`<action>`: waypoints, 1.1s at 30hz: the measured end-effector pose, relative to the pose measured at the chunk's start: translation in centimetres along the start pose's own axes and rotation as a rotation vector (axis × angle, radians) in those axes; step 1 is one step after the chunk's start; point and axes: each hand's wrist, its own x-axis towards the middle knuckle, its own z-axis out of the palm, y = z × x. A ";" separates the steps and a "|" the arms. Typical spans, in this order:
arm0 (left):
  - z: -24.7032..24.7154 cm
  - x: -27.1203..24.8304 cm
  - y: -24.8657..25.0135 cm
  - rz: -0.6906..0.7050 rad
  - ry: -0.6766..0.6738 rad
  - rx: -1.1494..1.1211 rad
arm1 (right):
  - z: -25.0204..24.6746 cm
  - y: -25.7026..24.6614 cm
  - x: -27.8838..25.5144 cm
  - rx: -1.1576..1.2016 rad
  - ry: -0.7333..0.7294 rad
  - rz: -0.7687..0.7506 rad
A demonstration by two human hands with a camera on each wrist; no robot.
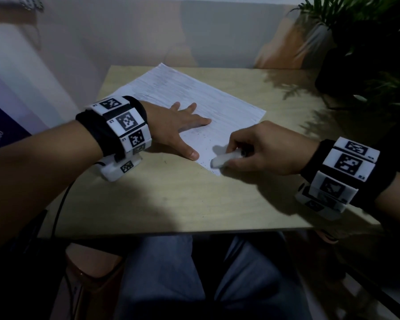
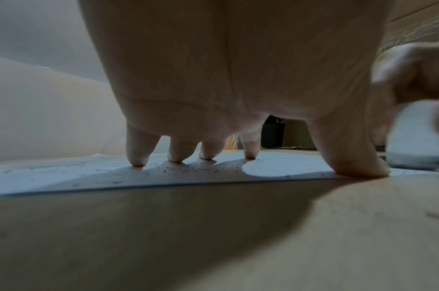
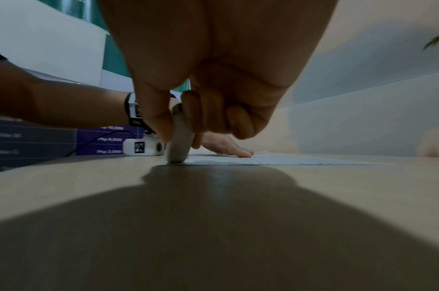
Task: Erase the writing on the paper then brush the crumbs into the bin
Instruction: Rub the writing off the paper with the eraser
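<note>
right hand point(image 1: 261, 151) pinching the white eraser point(image 1: 224, 159) w/ its tip down on the paper point(image 1: 229, 107) corner nearest me, left hand point(image 1: 173, 125) spread flat just beside it prob to stop the sheet sliding, crumbs point(image 2: 178, 169) under its fingers, no bin in view

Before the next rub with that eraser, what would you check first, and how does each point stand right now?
1. Left hand flat on the paper, pinning it: ok.
2. Right hand has a firm grip on the eraser: ok.
3. Eraser tip touches the paper's near corner: ok.
4. Writing all gone: cannot tell, picture blurred.
5. Crumbs on the sheet, not brushed away yet: not ok.
6. Bin within reach: cannot tell, none in view.
</note>
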 end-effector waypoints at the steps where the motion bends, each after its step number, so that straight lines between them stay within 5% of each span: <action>1: 0.0 0.0 0.1 -0.001 -0.001 0.003 | 0.0 0.3 0.3 -0.061 0.059 0.026; 4: 0.0 0.0 0.0 -0.002 0.000 0.006 | 0.2 0.9 0.7 -0.210 0.192 0.055; 9: 0.0 0.0 0.0 0.001 0.006 0.006 | 0.1 0.0 0.0 -0.041 0.023 -0.020; 14: 0.0 0.0 0.0 0.002 0.006 0.009 | 0.5 0.9 1.3 -0.170 0.196 0.023; 18: 0.1 0.1 -0.1 0.001 0.013 0.011 | 0.4 0.2 1.6 -0.054 0.036 -0.020; 23: 0.2 0.3 -0.2 0.004 0.021 0.017 | 0.0 1.0 3.2 -0.189 0.192 0.065; 28: 0.2 0.3 -0.3 0.000 0.019 0.011 | 0.4 0.1 1.9 -0.047 0.039 -0.030; 33: 0.2 0.3 -0.2 0.005 0.016 0.012 | 0.1 0.9 1.4 -0.132 0.198 0.021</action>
